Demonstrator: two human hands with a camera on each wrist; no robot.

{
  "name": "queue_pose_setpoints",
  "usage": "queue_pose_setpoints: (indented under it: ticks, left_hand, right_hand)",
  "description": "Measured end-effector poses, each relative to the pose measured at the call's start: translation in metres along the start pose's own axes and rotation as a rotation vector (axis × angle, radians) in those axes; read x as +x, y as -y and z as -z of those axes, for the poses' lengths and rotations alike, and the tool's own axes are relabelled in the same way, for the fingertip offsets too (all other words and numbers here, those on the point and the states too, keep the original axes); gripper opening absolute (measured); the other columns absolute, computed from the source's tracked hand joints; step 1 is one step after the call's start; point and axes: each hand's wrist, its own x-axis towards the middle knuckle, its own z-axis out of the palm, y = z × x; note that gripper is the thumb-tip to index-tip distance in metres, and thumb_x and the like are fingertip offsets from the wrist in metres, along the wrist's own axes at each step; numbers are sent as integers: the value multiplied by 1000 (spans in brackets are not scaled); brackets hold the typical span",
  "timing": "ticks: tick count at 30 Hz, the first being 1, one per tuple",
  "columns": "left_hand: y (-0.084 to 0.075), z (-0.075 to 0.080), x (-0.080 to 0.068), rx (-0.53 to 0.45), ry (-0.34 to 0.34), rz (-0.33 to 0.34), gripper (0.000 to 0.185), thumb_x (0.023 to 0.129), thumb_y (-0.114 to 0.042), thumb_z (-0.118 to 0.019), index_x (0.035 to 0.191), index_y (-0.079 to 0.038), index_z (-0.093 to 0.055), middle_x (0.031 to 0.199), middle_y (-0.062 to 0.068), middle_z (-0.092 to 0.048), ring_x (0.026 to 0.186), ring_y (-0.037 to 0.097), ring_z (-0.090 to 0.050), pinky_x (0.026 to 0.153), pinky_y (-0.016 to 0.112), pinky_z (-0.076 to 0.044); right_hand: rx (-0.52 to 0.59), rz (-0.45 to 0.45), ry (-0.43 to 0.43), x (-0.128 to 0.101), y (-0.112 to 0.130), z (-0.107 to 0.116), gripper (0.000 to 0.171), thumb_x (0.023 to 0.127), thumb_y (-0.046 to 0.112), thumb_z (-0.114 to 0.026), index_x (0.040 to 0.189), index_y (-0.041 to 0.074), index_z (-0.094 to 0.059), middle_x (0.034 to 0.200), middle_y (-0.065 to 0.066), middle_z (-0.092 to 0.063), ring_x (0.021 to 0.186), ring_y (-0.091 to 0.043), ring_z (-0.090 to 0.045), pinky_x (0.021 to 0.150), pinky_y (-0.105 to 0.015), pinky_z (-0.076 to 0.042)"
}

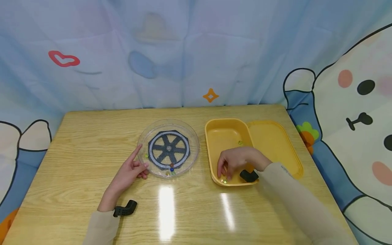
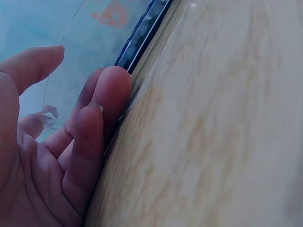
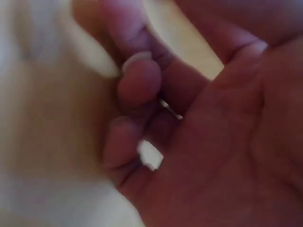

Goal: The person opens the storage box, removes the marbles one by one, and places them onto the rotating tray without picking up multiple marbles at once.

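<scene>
On the table, a clear round dish (image 1: 196, 149) holds a dark spoked disc (image 1: 153, 141) with a light ring. Several small marbles lie in the dish, including a blue marble (image 1: 172, 169). My left hand (image 1: 130, 172) holds the dish's left rim, thumb over the edge, index finger stretched along it, other fingers curled low beside it. My right hand (image 1: 234, 160) reaches down into a yellow box (image 1: 226, 126). Its bent fingertips hang apart, right at a greenish marble (image 1: 225, 181) by the near wall. Another marble (image 1: 240, 142) lies beyond that hand.
A yellow lid (image 1: 275, 143) lies flat against the box's right side. Behind the wooden table (image 1: 101, 136) hangs a blue printed curtain (image 1: 180, 68). Each wrist wears a black camera, such as the left camera (image 1: 126, 208).
</scene>
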Motion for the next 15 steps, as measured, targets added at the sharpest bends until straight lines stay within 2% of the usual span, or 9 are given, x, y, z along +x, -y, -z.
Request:
queue_pose_setpoints:
  ticks: [4, 8, 15]
  left_hand:
    - [-1, 3, 0, 7, 1, -4, 79, 101, -15, -61, 162, -27, -12, 86, 22, -64, 73, 25, -68, 71, 35, -60]
    - [-1, 3, 1, 12, 5, -17, 79, 101, -15, -61, 162, -26, -11, 86, 22, -64, 73, 25, -68, 71, 35, -60]
    - [2, 2, 1, 1, 8, -8, 80, 101, -16, -62, 162, -27, -12, 86, 20, -65, 73, 25, -68, 72, 36, -60]
  right_hand:
    - [-77, -29, 25, 5, 1, 0, 23, 71, 0, -87, 91, 11, -81, 81, 1, -62, 73, -7, -53, 66, -21, -46]
    - [-110, -52, 8, 8, 2, -2, 21, 69, 0, -88, 86, 12, -82, 78, 2, -58, 73, -8, -51, 68, -22, -46]
    - [-135, -97, -45, 7, 3, -11, 14, 69, 0, -88, 75, 10, -80, 76, 2, -60, 69, -8, -55, 65, -22, -47]
